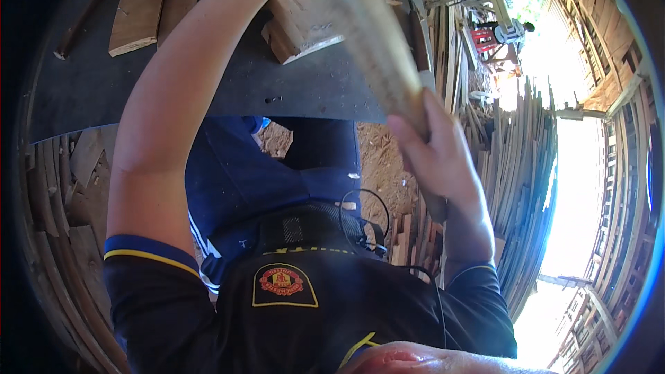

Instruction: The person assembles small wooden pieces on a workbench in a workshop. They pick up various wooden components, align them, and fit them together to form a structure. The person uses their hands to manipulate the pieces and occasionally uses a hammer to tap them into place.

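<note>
The left arm runs up from the lower edge across the dark surface [90, 90], and the left hand passes out of view at the top rim, so whether it grips anything cannot be told. Left of that arm, a flat cut wooden board [138, 14] lies on the surface, well apart from both hands. Just right of the arm, a stack of short wood blocks [301, 24] sits on the same surface, near where the left hand disappears.

Further right, the right hand [440, 159] is wrapped around the lower part of a long wooden slat [377, 48], fingers closed on it. The slat slants up and to the left over the blocks, blurred, its far end above the surface. Judging by this, the piece is in hand and not yet set down. Beyond the right hand, stacked slats [519, 166] stand in rows.
</note>
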Tool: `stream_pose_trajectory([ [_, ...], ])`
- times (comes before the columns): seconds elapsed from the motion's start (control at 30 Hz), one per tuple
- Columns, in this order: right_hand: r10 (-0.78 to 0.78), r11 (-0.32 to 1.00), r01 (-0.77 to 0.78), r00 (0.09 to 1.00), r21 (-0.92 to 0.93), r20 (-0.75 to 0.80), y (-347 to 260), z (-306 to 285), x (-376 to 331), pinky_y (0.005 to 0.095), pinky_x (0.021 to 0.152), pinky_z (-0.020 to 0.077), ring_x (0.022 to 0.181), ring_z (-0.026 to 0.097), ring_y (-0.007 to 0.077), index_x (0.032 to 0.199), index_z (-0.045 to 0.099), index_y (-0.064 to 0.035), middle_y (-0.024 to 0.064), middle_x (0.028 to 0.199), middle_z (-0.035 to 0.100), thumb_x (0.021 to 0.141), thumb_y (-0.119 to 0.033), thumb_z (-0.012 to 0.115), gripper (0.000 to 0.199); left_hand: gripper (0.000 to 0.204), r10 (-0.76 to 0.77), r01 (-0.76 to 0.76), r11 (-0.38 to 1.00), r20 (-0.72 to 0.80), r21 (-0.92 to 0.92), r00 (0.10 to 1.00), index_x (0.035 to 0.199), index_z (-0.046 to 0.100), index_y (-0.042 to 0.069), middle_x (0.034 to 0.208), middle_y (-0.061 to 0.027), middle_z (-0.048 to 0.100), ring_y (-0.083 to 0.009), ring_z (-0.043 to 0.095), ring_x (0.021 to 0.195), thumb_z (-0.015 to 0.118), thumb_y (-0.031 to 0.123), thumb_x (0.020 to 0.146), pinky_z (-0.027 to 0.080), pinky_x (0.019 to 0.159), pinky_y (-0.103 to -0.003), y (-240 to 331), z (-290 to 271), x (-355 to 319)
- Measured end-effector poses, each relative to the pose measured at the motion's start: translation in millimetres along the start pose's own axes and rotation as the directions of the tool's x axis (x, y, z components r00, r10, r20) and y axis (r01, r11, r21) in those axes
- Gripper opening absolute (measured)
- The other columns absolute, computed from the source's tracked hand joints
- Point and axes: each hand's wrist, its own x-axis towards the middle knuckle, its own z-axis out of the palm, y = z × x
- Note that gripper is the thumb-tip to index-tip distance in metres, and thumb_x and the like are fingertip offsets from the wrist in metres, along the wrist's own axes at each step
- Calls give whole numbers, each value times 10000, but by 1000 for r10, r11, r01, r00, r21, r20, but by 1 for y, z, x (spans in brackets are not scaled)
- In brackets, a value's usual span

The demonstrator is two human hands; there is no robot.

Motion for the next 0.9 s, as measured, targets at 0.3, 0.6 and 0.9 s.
stream_pose_trajectory([
  [0.3, -76, 996, 78, 996, 33, -51, 18, 17, -8, 465, 595, 518, 657, 685, 433, 1186, 471, 75, 230, 749, 658, 945, -294, 758, 526, 253, 8, -7, 1000, 58, -24, 998, 1066, 731, -61, 1033, -291, 739, -425, 743, 988, 561, 70, 933, 608, 824, -507, 7, -10, -6],
  [0.6, -269, 846, 467, 790, 257, -551, -10, -98, -41, 313, 509, 488, 561, 576, 242, 1270, 513, 20, 101, 808, 588, 1028, -528, 456, 602, 261, -28, 28, 1000, 96, 4, 995, 1081, 745, -49, 1089, -280, 734, -404, 736, 1030, 558, 66, 941, 605, 847, -498, 11, -25, -9],
  [0.9, -60, 986, 51, 997, -162, -50, -5, 11, -3, 331, 552, 497, 607, 647, 175, 1174, 551, 44, 96, 693, 630, 978, -375, 711, 490, 243, 10, -11, 1000, 99, 4, 995, 1089, 727, -58, 1123, -283, 726, -415, 725, 1051, 575, 62, 942, 601, 868, -495, -2, -7, 6],
])
